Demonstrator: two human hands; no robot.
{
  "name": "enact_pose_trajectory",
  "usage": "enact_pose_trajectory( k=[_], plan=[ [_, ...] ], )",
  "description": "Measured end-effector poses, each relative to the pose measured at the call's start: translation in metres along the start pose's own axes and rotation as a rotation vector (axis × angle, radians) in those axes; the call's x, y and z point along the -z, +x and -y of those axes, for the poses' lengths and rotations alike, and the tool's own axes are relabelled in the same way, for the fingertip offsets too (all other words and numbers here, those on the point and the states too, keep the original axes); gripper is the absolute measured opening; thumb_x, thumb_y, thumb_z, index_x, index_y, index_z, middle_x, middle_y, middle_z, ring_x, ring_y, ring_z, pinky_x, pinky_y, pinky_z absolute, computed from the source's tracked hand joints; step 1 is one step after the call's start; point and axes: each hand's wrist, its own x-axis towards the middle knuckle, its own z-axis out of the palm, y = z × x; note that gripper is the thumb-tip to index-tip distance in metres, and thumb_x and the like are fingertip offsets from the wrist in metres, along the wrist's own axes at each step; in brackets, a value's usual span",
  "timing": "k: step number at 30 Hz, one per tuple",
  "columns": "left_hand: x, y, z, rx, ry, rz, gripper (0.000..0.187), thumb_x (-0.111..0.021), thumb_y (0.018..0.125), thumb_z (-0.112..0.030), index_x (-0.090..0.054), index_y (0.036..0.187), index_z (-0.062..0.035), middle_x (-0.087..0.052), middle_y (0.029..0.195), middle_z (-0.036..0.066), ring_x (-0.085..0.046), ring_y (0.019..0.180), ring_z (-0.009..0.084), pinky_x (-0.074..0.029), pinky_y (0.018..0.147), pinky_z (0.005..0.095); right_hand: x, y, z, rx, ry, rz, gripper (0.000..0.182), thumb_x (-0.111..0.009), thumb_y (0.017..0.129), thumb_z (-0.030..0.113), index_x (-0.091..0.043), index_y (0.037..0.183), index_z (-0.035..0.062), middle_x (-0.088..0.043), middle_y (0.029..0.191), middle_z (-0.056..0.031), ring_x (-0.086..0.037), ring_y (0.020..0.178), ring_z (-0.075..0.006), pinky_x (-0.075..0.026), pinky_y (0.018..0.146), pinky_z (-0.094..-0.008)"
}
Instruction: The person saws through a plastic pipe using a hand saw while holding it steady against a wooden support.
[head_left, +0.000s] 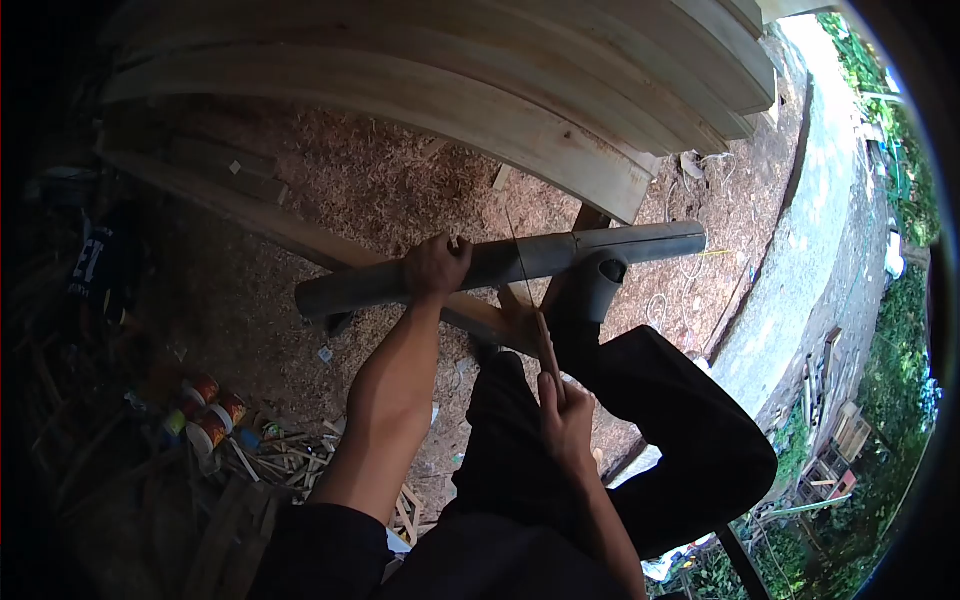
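Note:
A long grey pipe [375, 288] lies across a wooden support [478, 314]. Near its left part, my left hand [438, 267] is wrapped over the pipe. My right hand [568, 420] grips the wooden handle [548, 350] of a thin-bladed saw. The blade [518, 250] crosses the pipe to the right of my left hand. My foot, in a grey slipper [598, 285], rests against the pipe on the right of the blade. A dark line runs along the pipe's right part.
Long wooden boards [450, 110] are stacked above the pipe. Wood shavings [370, 170] cover the ground. Several cans [213, 420] and wood scraps [290, 458] lie at lower left. A person in a dark shirt [100, 265] is at the far left.

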Motion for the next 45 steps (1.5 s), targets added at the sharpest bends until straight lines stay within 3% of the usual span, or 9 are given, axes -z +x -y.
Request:
enact_pose_trajectory(
  k=[5,7,10,12,18,23,31,41,45],
  plan=[
    [0.011,-0.009,0.002,-0.134,-0.085,0.058,0.029,-0.060,0.081,-0.036,-0.066,0.085,-0.0077,-0.067,0.087,0.017,-0.066,0.081,0.0352,-0.052,0.073,0.0462,-0.026,0.047,-0.010,0.009,0.099,0.021,0.053,-0.055,0.093,0.039,-0.055,0.062,-0.0047,-0.044,0.049,0.0005,-0.038,0.051,-0.0051,-0.028,0.045,-0.0293],
    [0.016,-0.004,0.006,-0.255,-0.058,0.055,0.031,-0.061,0.081,-0.036,-0.066,0.094,-0.0082,-0.067,0.096,0.017,-0.066,0.087,0.0340,-0.052,0.076,0.0469,-0.043,0.078,0.003,0.073,-0.011,0.022,0.050,-0.054,0.094,0.037,-0.064,0.082,-0.0104,-0.051,0.051,-0.0124,-0.050,0.055,-0.0112,-0.042,0.053,-0.0365],
    [0.012,-0.018,0.015,-0.561,0.210,0.330,0.062,-0.065,0.078,-0.046,-0.052,0.124,-0.0063,-0.059,0.117,0.017,-0.060,0.105,0.0322,-0.051,0.083,0.0445,-0.045,0.085,-0.008,0.091,0.017,0.000,0.050,-0.054,0.093,0.038,-0.064,0.084,-0.0102,-0.053,0.053,-0.0149,-0.050,0.056,-0.0119,-0.042,0.054,-0.0371],
    [0.008,-0.017,0.016,-0.680,0.130,0.120,0.077,-0.073,0.070,-0.044,-0.042,0.131,-0.0077,-0.057,0.120,0.016,-0.059,0.106,0.0350,-0.049,0.087,0.0499,-0.032,0.085,-0.016,0.060,0.095,0.046,0.052,-0.053,0.094,0.040,-0.065,0.083,-0.0090,-0.054,0.055,-0.0083,-0.048,0.056,-0.0085,-0.041,0.052,-0.0330],
    [0.013,-0.008,0.004,-0.453,0.193,0.459,0.084,-0.078,0.064,-0.046,-0.042,0.130,-0.0076,-0.056,0.120,0.018,-0.055,0.112,0.0355,-0.044,0.095,0.0487,-0.018,0.083,-0.005,0.037,0.307,0.090,0.053,-0.047,0.098,0.043,-0.054,0.065,0.0013,-0.043,0.053,0.0037,-0.041,0.050,-0.0044,-0.030,0.045,-0.0258],
    [0.023,-0.007,-0.003,-0.463,0.212,0.450,0.078,-0.079,0.065,-0.041,-0.043,0.124,-0.0053,-0.056,0.115,0.018,-0.056,0.108,0.0349,-0.046,0.090,0.0444,-0.004,-0.027,-0.038,0.049,0.068,0.011,0.050,-0.054,0.095,0.034,-0.052,0.060,-0.0008,-0.041,0.053,0.0044,-0.037,0.055,-0.0037,-0.027,0.046,-0.0278],
    [0.009,0.001,0.004,-0.452,0.221,0.431,0.083,-0.078,0.060,-0.045,-0.045,0.126,-0.0075,-0.058,0.111,0.017,-0.058,0.107,0.0328,-0.048,0.088,0.0462,-0.058,0.123,-0.005,0.035,0.098,0.042,0.054,-0.054,0.094,0.039,-0.055,0.069,-0.0081,-0.045,0.052,-0.0037,-0.040,0.052,-0.0090,-0.036,0.048,-0.0338],
    [0.009,-0.008,0.008,-0.455,0.170,0.382,0.084,-0.079,0.063,-0.042,-0.042,0.130,-0.0067,-0.055,0.119,0.017,-0.055,0.112,0.0328,-0.044,0.095,0.0470,0.011,-0.026,-0.030,-0.147,0.121,0.026,0.055,-0.053,0.094,0.041,-0.050,0.055,0.0020,-0.043,0.051,0.0037,-0.038,0.049,-0.0034,-0.025,0.043,-0.0262],
    [0.015,-0.007,0.004,-0.481,0.149,0.419,0.080,-0.080,0.064,-0.041,-0.043,0.127,-0.0072,-0.055,0.115,0.016,-0.054,0.111,0.0334,-0.044,0.093,0.0462,-0.042,0.069,-0.029,-0.031,0.232,-0.034,0.052,-0.054,0.094,0.039,-0.056,0.065,-0.0036,-0.048,0.052,0.0003,-0.042,0.050,-0.0075,-0.032,0.046,-0.0310]
  ],
)
